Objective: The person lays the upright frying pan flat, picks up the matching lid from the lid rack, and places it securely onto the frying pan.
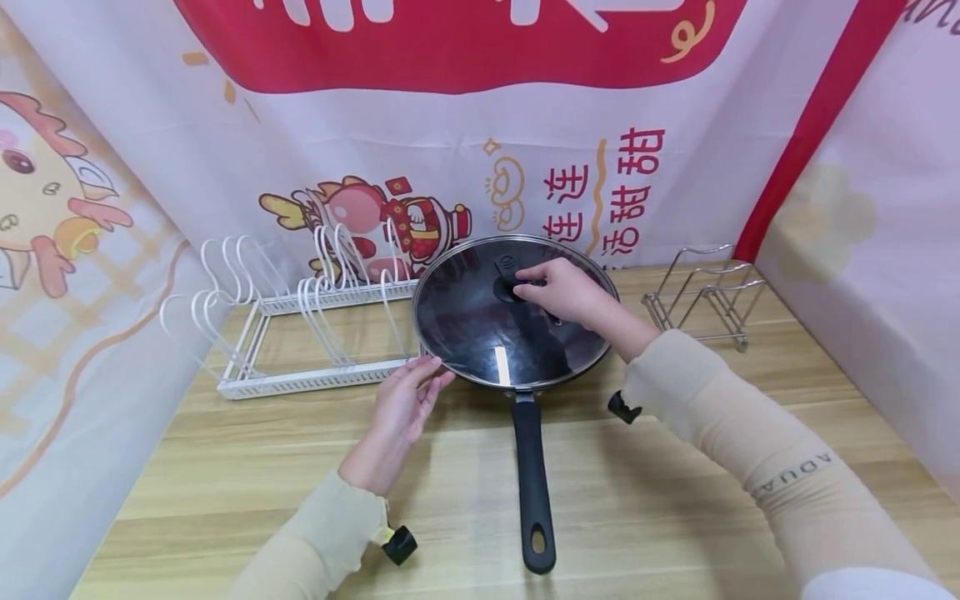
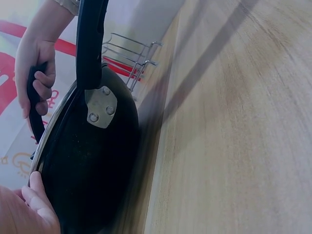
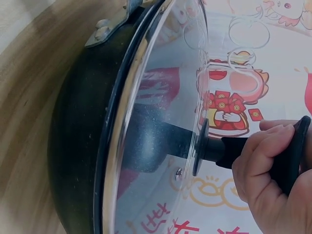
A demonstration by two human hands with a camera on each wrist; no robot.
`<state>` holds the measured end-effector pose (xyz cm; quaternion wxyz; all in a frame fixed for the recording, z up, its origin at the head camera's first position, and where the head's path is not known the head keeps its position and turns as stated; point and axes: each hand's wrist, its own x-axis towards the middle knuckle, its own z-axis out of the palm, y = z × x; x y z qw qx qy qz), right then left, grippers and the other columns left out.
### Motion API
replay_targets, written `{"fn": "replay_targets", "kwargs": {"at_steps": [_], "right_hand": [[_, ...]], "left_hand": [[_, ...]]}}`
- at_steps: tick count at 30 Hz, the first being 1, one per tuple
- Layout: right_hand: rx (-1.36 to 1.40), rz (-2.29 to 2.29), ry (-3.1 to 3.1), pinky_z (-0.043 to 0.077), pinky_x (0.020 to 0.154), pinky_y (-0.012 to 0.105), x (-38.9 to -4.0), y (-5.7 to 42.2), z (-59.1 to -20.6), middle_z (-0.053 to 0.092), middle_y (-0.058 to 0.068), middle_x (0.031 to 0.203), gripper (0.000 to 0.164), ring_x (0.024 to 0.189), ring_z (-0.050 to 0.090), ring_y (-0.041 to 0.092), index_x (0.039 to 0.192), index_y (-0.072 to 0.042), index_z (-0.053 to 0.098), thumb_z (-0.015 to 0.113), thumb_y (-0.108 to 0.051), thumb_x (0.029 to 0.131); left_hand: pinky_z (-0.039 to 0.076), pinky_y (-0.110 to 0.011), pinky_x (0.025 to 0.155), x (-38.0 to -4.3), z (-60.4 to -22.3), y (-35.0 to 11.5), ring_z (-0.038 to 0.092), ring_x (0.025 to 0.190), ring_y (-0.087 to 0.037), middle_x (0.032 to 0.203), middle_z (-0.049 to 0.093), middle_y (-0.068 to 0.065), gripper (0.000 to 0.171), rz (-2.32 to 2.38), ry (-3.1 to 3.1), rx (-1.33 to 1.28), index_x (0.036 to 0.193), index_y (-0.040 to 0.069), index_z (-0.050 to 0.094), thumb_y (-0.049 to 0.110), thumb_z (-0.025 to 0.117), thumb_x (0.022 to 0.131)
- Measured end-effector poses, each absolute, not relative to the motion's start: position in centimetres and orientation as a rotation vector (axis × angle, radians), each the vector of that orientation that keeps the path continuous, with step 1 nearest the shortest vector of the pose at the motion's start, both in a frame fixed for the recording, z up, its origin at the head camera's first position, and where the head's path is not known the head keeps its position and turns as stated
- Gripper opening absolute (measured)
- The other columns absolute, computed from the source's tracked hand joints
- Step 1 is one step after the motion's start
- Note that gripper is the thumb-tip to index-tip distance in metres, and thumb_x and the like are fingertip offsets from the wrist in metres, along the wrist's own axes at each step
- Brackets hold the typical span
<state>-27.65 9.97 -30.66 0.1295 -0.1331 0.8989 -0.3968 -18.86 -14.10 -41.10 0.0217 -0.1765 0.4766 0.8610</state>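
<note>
A black frying pan (image 2: 87, 161) stands on the wooden table, its long handle (image 1: 531, 475) pointing toward me. A round glass lid (image 1: 465, 325) with a metal rim covers it. My right hand (image 1: 562, 292) grips the black lid knob (image 3: 292, 161), fingers curled round it in the right wrist view. At the near left edge, my left hand (image 1: 408, 400) touches the rim with its fingertips. The left wrist view shows those fingers (image 2: 38, 187) fairly straight against the pan's side. Whether the lid is seated all the way round cannot be told.
A white rack (image 1: 315, 382) with several upright loops stands left of the pan, close to its edge. On the right is a small silver wire rack (image 1: 705, 292). Printed cloth (image 1: 450, 125) hangs behind the table and at both sides.
</note>
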Motion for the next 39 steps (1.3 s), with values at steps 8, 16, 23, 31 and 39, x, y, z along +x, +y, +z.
{"fn": "replay_targets", "kwargs": {"at_steps": [8, 16, 23, 31, 39], "right_hand": [[-0.406, -1.096, 2.612, 0.038, 0.047, 0.026, -27.8, 10.1, -30.3, 0.062, 0.012, 0.070, 0.044, 0.053, 0.050, 0.013, 0.147, -0.007, 0.056, 0.060, -0.023, 0.106], [-0.391, -1.080, 2.619, 0.038, 0.048, 0.026, -27.8, 10.2, -30.2, 0.064, 0.016, 0.074, 0.045, 0.053, 0.049, 0.015, 0.148, -0.008, 0.056, 0.059, -0.025, 0.106], [-0.443, -1.065, 2.650, 0.035, 0.048, 0.027, -27.6, 10.3, -30.9, 0.054, 0.005, 0.061, 0.047, 0.050, 0.046, 0.015, 0.150, -0.010, 0.053, 0.058, -0.026, 0.107], [-0.474, -1.067, 2.663, 0.036, 0.050, 0.029, -27.4, 10.2, -30.9, 0.050, 0.002, 0.057, 0.047, 0.048, 0.045, 0.015, 0.150, -0.009, 0.053, 0.058, -0.026, 0.106], [-0.458, -1.107, 2.649, 0.042, 0.061, 0.034, -27.6, 10.4, -31.1, 0.063, 0.011, 0.085, 0.048, 0.061, 0.050, 0.020, 0.150, -0.009, 0.052, 0.056, -0.030, 0.107]], "left_hand": [[0.053, -0.009, 0.064, -19.0, -41.1, -14.2, 0.073, 0.071, -0.014, 0.083, 0.071, -0.003, 0.008, 2.657, 1.453, -0.577, 0.096, 0.004, 0.062, -0.003, 0.065, 0.097], [0.053, -0.009, 0.064, -19.0, -40.9, -14.1, 0.073, 0.070, -0.013, 0.082, 0.071, -0.003, 0.007, 2.647, 1.457, -0.557, 0.099, 0.003, 0.061, -0.003, 0.061, 0.100], [0.053, -0.009, 0.063, -19.0, -41.1, -14.1, 0.073, 0.071, -0.014, 0.083, 0.070, -0.002, 0.010, 2.645, 1.471, -0.556, 0.096, 0.006, 0.061, -0.004, 0.061, 0.099], [0.053, -0.009, 0.064, -19.0, -41.1, -14.4, 0.073, 0.071, -0.014, 0.087, 0.068, -0.002, 0.008, 2.646, 1.489, -0.567, 0.099, 0.004, 0.059, -0.004, 0.062, 0.098], [0.053, -0.010, 0.063, -19.4, -41.0, -14.5, 0.073, 0.070, -0.014, 0.084, 0.068, -0.001, 0.014, 2.642, 1.500, -0.530, 0.096, 0.007, 0.057, -0.005, 0.064, 0.097]]}}
